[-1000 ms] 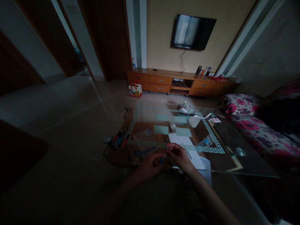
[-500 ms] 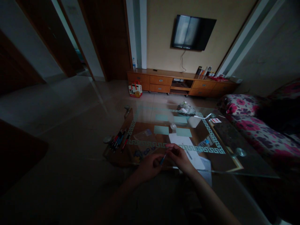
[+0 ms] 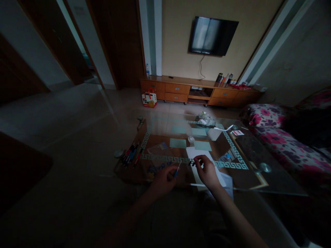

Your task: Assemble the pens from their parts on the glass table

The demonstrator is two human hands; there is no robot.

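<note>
My left hand (image 3: 165,178) is closed around a slim blue pen (image 3: 177,171), whose thin, pale tip points up and away from me. To its right, over the sheet of white paper (image 3: 195,175), my right hand (image 3: 207,170) pinches a small dark piece (image 3: 191,163) that could be the pen's cap; blur hides its exact shape. The two hands are apart, above the near edge of the glass table (image 3: 279,182). Several dark pens (image 3: 130,155) lie in a heap at the table's left end.
A clear plastic bag (image 3: 205,119) rests at the far side of the glass. Beneath the glass are a blue-capped item (image 3: 228,156) and some dark blue items (image 3: 152,169). The flowered sofa (image 3: 284,137) borders the right; a wooden TV cabinet (image 3: 178,88) stands beyond.
My hands were together at the pen; now they have separated. The right hand has moved right with a small dark piece, and the left has shifted slightly left with the pen.
</note>
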